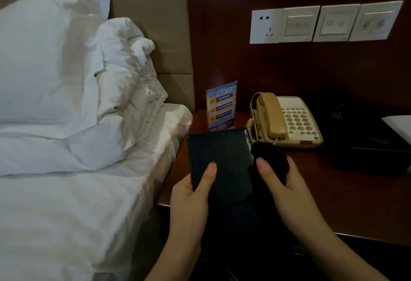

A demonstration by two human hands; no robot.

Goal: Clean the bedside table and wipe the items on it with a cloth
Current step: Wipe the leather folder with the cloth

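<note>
My left hand (193, 194) grips a flat black leather-look folder (222, 158) by its lower left edge, thumb on top, holding it above the front of the dark wooden bedside table (367, 203). My right hand (282, 183) holds a bunched dark cloth (270, 158) against the folder's right edge, thumb pressing on the cloth. On the table behind stand a beige corded telephone (287, 120) and a blue upright information card (221, 106).
A bed with white sheets and pillows (66, 80) fills the left side, close against the table. A dark object (373, 145) with something white on it sits at the table's right. Wall sockets and switches (324, 23) are mounted above the table.
</note>
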